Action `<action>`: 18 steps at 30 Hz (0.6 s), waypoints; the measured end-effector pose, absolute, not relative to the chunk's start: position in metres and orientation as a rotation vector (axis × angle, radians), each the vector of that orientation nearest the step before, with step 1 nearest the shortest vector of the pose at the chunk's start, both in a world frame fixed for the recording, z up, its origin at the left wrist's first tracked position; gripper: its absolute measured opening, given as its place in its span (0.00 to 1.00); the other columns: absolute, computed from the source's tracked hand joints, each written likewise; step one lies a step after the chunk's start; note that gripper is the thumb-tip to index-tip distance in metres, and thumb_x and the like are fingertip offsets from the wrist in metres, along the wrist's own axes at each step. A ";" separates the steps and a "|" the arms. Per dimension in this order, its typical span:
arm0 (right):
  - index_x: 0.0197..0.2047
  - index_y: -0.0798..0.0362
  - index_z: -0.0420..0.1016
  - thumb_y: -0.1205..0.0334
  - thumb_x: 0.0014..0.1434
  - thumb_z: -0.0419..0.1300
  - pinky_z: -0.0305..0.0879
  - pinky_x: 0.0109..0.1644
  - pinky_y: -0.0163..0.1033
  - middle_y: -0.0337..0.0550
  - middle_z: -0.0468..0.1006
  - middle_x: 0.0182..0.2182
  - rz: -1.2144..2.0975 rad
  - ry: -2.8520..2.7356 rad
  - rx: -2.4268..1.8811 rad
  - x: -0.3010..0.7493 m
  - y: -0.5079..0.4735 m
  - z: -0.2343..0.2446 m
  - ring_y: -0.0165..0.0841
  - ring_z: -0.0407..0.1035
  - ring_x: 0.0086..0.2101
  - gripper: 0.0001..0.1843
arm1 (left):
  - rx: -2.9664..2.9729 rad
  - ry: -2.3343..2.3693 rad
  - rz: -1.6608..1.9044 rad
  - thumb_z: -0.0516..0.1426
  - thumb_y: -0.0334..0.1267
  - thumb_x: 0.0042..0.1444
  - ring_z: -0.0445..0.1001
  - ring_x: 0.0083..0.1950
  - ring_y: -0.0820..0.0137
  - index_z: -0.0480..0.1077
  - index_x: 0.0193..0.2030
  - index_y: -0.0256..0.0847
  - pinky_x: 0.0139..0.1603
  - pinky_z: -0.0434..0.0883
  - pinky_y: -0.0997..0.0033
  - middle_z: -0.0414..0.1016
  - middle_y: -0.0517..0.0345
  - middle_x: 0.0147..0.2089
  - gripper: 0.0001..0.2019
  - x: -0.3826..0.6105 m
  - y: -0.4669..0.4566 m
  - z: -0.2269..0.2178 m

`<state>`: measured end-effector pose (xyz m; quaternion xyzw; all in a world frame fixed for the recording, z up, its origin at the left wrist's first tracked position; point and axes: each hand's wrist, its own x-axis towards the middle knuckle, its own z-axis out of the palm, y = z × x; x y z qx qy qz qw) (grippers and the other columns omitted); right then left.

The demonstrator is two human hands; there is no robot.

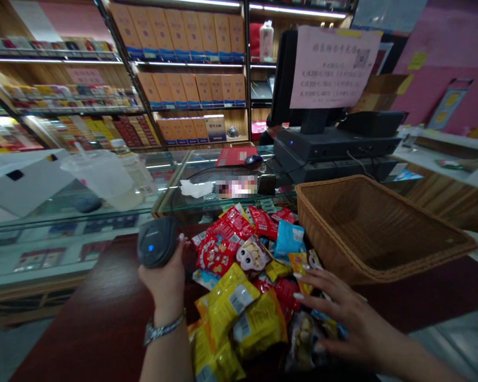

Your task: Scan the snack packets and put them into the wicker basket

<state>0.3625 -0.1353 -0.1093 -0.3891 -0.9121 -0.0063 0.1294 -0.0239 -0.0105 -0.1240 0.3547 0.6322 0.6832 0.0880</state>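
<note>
While my left hand (167, 284) gripped the scanner (157, 241), fingers closed round it, its blue light showed above the table (91, 302), and there, just to its right, lay the packs (231, 225)! Red ones sat toward the back, yellow ones (259, 324) up front, a blue one (290, 239) near the basket (318, 239). Over on the right side, my right hand (344, 307) had its fingers open and spread over the heap; whether they pressed on any pack, I couldn't tell.
</note>
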 end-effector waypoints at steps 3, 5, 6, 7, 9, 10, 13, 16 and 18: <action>0.69 0.33 0.56 0.38 0.52 0.64 0.64 0.60 0.65 0.48 0.57 0.69 -0.056 -2.516 -1.266 0.379 -0.154 -0.173 0.54 0.51 0.67 0.44 | 1.001 1.870 2.078 0.70 0.46 0.41 0.82 0.40 0.58 0.79 0.43 0.32 0.46 0.79 0.58 0.83 0.46 0.42 0.24 -0.019 -0.013 -0.120; 0.69 0.33 0.57 0.36 0.49 0.65 0.58 0.61 0.70 0.50 0.57 0.69 -0.088 -2.464 -1.273 0.377 -0.159 -0.207 0.57 0.52 0.66 0.46 | 1.023 1.870 2.072 0.69 0.47 0.42 0.82 0.40 0.59 0.79 0.43 0.33 0.46 0.79 0.59 0.83 0.46 0.43 0.24 -0.017 -0.013 -0.120; 0.69 0.34 0.57 0.34 0.47 0.65 0.55 0.61 0.73 0.52 0.57 0.69 -0.114 -2.439 -1.272 0.371 -0.158 -0.218 0.59 0.52 0.66 0.48 | 1.038 1.864 2.068 0.69 0.48 0.43 0.82 0.40 0.59 0.79 0.43 0.33 0.46 0.79 0.59 0.83 0.46 0.42 0.24 -0.016 -0.013 -0.121; 0.69 0.36 0.57 0.31 0.45 0.64 0.53 0.60 0.75 0.54 0.57 0.68 -0.150 -2.406 -1.266 0.362 -0.155 -0.225 0.61 0.52 0.65 0.51 | 1.051 1.857 2.068 0.68 0.48 0.43 0.82 0.39 0.59 0.79 0.43 0.32 0.46 0.79 0.59 0.83 0.46 0.42 0.24 -0.016 -0.012 -0.122; 0.70 0.37 0.57 0.30 0.45 0.64 0.50 0.60 0.76 0.54 0.56 0.68 -0.186 -2.343 -1.309 0.340 -0.143 -0.227 0.62 0.52 0.64 0.51 | 1.061 1.848 2.084 0.68 0.49 0.44 0.82 0.39 0.59 0.79 0.43 0.31 0.46 0.79 0.58 0.83 0.45 0.41 0.24 -0.017 -0.010 -0.125; 0.69 0.36 0.58 0.32 0.47 0.64 0.50 0.61 0.75 0.53 0.55 0.69 -0.180 -2.310 -1.345 0.328 -0.135 -0.224 0.61 0.52 0.65 0.49 | 1.065 1.839 2.091 0.68 0.48 0.44 0.82 0.39 0.59 0.79 0.43 0.31 0.46 0.79 0.57 0.83 0.45 0.41 0.24 -0.017 -0.010 -0.126; 0.68 0.37 0.61 0.38 0.49 0.66 0.50 0.64 0.69 0.51 0.54 0.69 -0.126 -2.221 -1.394 0.302 -0.105 -0.210 0.57 0.51 0.65 0.45 | 1.074 1.809 2.111 0.69 0.47 0.44 0.82 0.39 0.58 0.78 0.43 0.29 0.45 0.79 0.57 0.83 0.43 0.41 0.24 -0.019 -0.008 -0.127; 0.65 0.43 0.64 0.43 0.54 0.65 0.52 0.65 0.64 0.53 0.58 0.66 -0.102 -2.087 -1.387 0.290 -0.069 -0.197 0.52 0.53 0.65 0.38 | 1.055 1.809 2.119 0.68 0.47 0.44 0.81 0.38 0.59 0.78 0.43 0.28 0.44 0.79 0.57 0.82 0.41 0.41 0.25 -0.020 -0.008 -0.126; 0.63 0.47 0.65 0.42 0.56 0.63 0.53 0.65 0.62 0.55 0.60 0.64 -0.092 -2.008 -1.348 0.285 -0.047 -0.191 0.50 0.55 0.63 0.35 | 1.050 1.833 2.119 0.69 0.46 0.43 0.81 0.38 0.60 0.78 0.43 0.28 0.43 0.78 0.57 0.82 0.42 0.41 0.24 -0.019 -0.010 -0.125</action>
